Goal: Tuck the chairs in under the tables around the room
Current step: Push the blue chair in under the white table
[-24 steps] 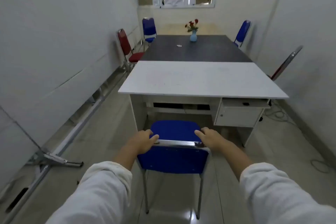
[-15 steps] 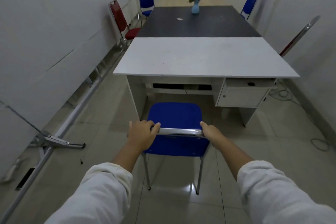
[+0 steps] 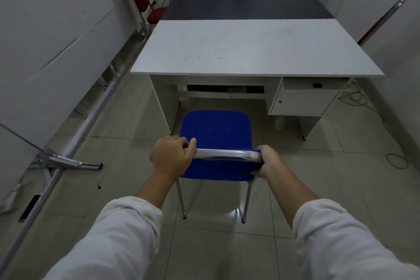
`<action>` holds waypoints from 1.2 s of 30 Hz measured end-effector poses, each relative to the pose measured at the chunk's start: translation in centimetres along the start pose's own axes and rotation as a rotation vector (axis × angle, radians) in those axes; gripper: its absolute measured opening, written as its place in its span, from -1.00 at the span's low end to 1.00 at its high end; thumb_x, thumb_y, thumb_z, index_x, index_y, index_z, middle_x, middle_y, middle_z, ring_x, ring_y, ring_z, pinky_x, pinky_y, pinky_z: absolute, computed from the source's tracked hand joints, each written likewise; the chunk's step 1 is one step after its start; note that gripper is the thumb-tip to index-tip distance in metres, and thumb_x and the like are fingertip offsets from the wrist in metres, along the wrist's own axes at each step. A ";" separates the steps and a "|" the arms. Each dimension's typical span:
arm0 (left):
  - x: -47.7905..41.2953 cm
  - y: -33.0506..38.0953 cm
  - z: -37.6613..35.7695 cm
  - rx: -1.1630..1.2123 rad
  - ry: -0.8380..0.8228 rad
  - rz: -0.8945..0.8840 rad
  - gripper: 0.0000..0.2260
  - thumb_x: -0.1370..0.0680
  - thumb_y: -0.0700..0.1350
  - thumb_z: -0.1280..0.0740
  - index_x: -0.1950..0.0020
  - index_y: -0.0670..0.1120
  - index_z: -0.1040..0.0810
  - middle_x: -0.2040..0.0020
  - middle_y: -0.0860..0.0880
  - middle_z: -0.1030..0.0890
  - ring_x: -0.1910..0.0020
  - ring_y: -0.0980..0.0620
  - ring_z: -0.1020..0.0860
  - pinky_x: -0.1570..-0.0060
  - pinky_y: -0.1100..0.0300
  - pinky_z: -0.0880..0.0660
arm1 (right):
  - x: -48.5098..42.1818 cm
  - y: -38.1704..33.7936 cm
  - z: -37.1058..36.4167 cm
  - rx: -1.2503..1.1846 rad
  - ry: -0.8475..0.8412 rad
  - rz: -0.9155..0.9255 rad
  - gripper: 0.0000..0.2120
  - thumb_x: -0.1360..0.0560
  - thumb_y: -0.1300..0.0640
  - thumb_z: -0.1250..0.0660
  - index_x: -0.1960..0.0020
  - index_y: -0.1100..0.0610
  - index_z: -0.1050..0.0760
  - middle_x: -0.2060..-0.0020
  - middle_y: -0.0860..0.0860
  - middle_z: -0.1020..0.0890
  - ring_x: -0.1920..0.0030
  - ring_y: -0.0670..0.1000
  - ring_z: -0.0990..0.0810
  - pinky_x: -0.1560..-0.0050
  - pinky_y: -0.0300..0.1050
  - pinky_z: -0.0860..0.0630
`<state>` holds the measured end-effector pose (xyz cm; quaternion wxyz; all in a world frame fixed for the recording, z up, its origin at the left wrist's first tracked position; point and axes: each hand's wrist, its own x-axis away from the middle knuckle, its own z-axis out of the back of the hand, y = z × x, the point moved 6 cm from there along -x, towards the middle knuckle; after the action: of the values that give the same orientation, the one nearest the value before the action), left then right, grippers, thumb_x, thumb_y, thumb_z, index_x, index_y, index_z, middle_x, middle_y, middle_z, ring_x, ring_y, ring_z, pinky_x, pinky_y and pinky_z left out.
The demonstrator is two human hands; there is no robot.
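Blue chair (image 3: 216, 129) (facing the white desk (image 3: 250, 45)): both hands clenched on its chrome backrest rail (image 3: 225, 154).

Loose white sleeves (image 3: 118, 241), apparently pushed up

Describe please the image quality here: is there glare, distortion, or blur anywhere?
Head view: the light is dim and bluish; a bright glare spot lies on the floor tiles under the blue chair, and its chrome back rail shines between the left hand and right hand. Wide-angle distortion bends the walls outward. The sleeves near the bottom edge look soft.
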<state>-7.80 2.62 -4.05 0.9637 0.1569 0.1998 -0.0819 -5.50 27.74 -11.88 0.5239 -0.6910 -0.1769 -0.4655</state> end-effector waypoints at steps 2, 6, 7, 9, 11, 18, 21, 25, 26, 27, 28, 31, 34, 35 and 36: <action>-0.1 -0.1 -0.1 -0.011 0.020 -0.005 -0.53 -0.53 0.12 -0.09 0.40 -0.07 -0.60 0.50 0.03 -0.51 0.51 0.11 -0.33 0.46 0.37 -0.08 | -0.3 0.1 -0.1 -0.043 -0.011 0.007 -0.97 -0.45 0.22 -0.21 0.12 0.12 -0.38 -0.02 0.13 -0.53 -0.11 0.13 -0.54 -0.22 0.13 -0.50; -0.7 0.1 0.1 -0.015 0.079 -0.023 -0.55 -0.53 0.09 -0.12 0.42 -0.09 -0.59 0.51 0.01 -0.52 0.51 0.12 -0.31 0.46 0.40 -0.05 | -0.4 -0.4 -0.3 -0.086 -0.027 0.026 -0.96 -0.47 0.24 -0.20 0.11 0.13 -0.39 0.03 0.13 -0.54 -0.07 0.13 -0.57 -0.21 0.15 -0.53; -0.8 0.2 0.2 -0.013 0.086 -0.027 -0.56 -0.52 0.08 -0.13 0.43 -0.09 -0.59 0.52 0.01 -0.51 0.51 0.12 -0.30 0.46 0.40 -0.03 | -0.3 -0.6 -0.2 -0.094 -0.023 0.030 -0.96 -0.49 0.24 -0.19 0.12 0.13 -0.39 0.08 0.12 -0.54 0.02 0.12 -0.56 -0.20 0.15 -0.53; -0.9 0.7 0.0 -0.020 0.076 -0.032 -0.57 -0.53 0.08 -0.14 0.41 -0.09 -0.60 0.51 0.01 -0.53 0.49 0.13 -0.31 0.48 0.40 -0.04 | -0.2 -1.3 0.1 -0.106 -0.015 0.044 -0.93 -0.51 0.26 -0.18 0.15 0.14 -0.37 0.16 0.11 -0.51 0.17 0.08 -0.52 -0.21 0.14 -0.53; -0.9 1.1 -0.7 -0.028 0.073 -0.037 -0.57 -0.53 0.08 -0.15 0.40 -0.08 -0.62 0.49 0.01 -0.54 0.47 0.13 -0.32 0.49 0.40 -0.05 | -0.2 -2.0 0.5 -0.106 -0.010 0.053 -0.90 -0.52 0.28 -0.18 0.16 0.15 -0.37 0.18 0.12 -0.50 0.21 0.08 -0.50 -0.22 0.14 -0.52; -3.1 2.9 -2.5 -0.013 0.056 -0.102 -0.59 -0.53 0.07 -0.17 0.39 -0.07 -0.63 0.47 0.02 -0.57 0.50 0.06 -0.45 0.48 0.42 -0.04 | -1.8 -4.9 1.5 -0.149 0.011 0.082 -0.92 -0.53 0.26 -0.19 0.15 0.15 -0.35 0.17 0.14 -0.48 0.20 0.12 -0.48 -0.15 0.17 -0.55; -4.2 2.2 -2.9 -0.003 0.058 -0.105 -0.60 -0.53 0.06 -0.17 0.38 -0.08 -0.63 0.47 0.02 -0.57 0.50 0.06 -0.44 0.47 0.44 -0.05 | -2.4 -5.4 0.8 -0.165 -0.004 0.091 -0.91 -0.54 0.26 -0.19 0.15 0.15 -0.36 0.16 0.14 -0.49 0.18 0.12 -0.50 -0.17 0.17 -0.54; -6.6 -0.2 -2.5 -0.033 0.060 -0.120 -0.57 -0.52 0.06 -0.14 0.41 -0.10 -0.62 0.51 0.01 -0.53 0.51 0.13 -0.32 0.46 0.41 0.01 | -3.3 -5.3 -1.9 -0.178 -0.038 0.089 -0.96 -0.52 0.24 -0.21 0.11 0.15 -0.39 0.00 0.16 -0.54 -0.03 0.15 -0.56 -0.19 0.18 -0.54; -7.4 -1.0 -2.6 -0.038 0.060 -0.120 -0.56 -0.52 0.06 -0.13 0.41 -0.11 -0.62 0.51 0.00 -0.53 0.50 0.13 -0.32 0.46 0.41 0.01 | -3.6 -5.4 -2.8 -0.176 -0.045 0.095 -0.98 -0.52 0.24 -0.21 0.07 0.15 -0.40 -0.03 0.16 -0.54 -0.05 0.15 -0.56 -0.18 0.17 -0.55; -8.2 -1.9 -2.7 -0.041 0.056 -0.122 -0.55 -0.52 0.06 -0.12 0.40 -0.12 -0.63 0.51 -0.01 -0.53 0.49 0.12 -0.33 0.46 0.41 0.00 | -4.0 -5.5 -3.6 -0.171 -0.047 0.106 -0.94 -0.51 0.24 -0.21 0.02 0.17 -0.42 -0.06 0.17 -0.54 -0.05 0.15 -0.56 -0.16 0.16 -0.56; -8.9 -2.6 -2.9 -0.043 0.047 -0.123 -0.54 -0.52 0.06 -0.11 0.39 -0.12 -0.64 0.51 -0.01 -0.54 0.49 0.12 -0.34 0.45 0.41 -0.01 | -4.4 -5.7 -4.2 -0.168 -0.045 0.118 -0.87 -0.51 0.23 -0.22 -0.06 0.18 -0.43 -0.07 0.17 -0.54 -0.02 0.14 -0.56 -0.15 0.15 -0.56; -11.0 -3.7 -3.6 -0.043 0.040 -0.135 -0.53 -0.53 0.06 -0.10 0.39 -0.13 -0.64 0.51 -0.02 -0.54 0.49 0.12 -0.32 0.45 0.41 -0.01 | -5.6 -6.9 -5.6 -0.162 -0.031 0.140 -0.81 -0.51 0.23 -0.22 -0.13 0.19 -0.41 -0.01 0.15 -0.53 0.10 0.09 -0.54 -0.12 0.14 -0.58; -13.4 -3.9 -4.8 -0.033 0.045 -0.145 -0.54 -0.52 0.06 -0.12 0.39 -0.13 -0.64 0.51 -0.02 -0.54 0.50 0.12 -0.33 0.46 0.42 -0.04 | -7.1 -9.1 -6.5 -0.181 -0.009 0.146 -0.89 -0.52 0.24 -0.22 -0.04 0.19 -0.42 0.10 0.13 -0.53 0.10 0.11 -0.54 -0.14 0.18 -0.56; -14.4 -3.9 -5.3 -0.028 0.039 -0.148 -0.54 -0.53 0.06 -0.12 0.39 -0.13 -0.64 0.50 -0.02 -0.55 0.50 0.11 -0.34 0.47 0.42 -0.06 | -7.6 -10.0 -6.8 -0.187 -0.002 0.148 -0.94 -0.53 0.23 -0.22 0.01 0.18 -0.42 0.12 0.13 -0.52 0.07 0.12 -0.54 -0.15 0.19 -0.55; -14.9 -3.8 -5.7 -0.022 0.034 -0.150 -0.53 -0.53 0.07 -0.11 0.38 -0.12 -0.64 0.49 -0.02 -0.56 0.50 0.09 -0.37 0.48 0.42 -0.10 | -7.9 -10.6 -6.9 -0.196 0.001 0.151 -0.97 -0.53 0.23 -0.21 0.06 0.17 -0.42 0.13 0.12 -0.51 0.03 0.14 -0.53 -0.14 0.19 -0.55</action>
<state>-24.20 2.37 -3.88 0.9530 0.1321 0.2282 -0.1490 -20.36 27.67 -12.35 0.4874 -0.7500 -0.0776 -0.4403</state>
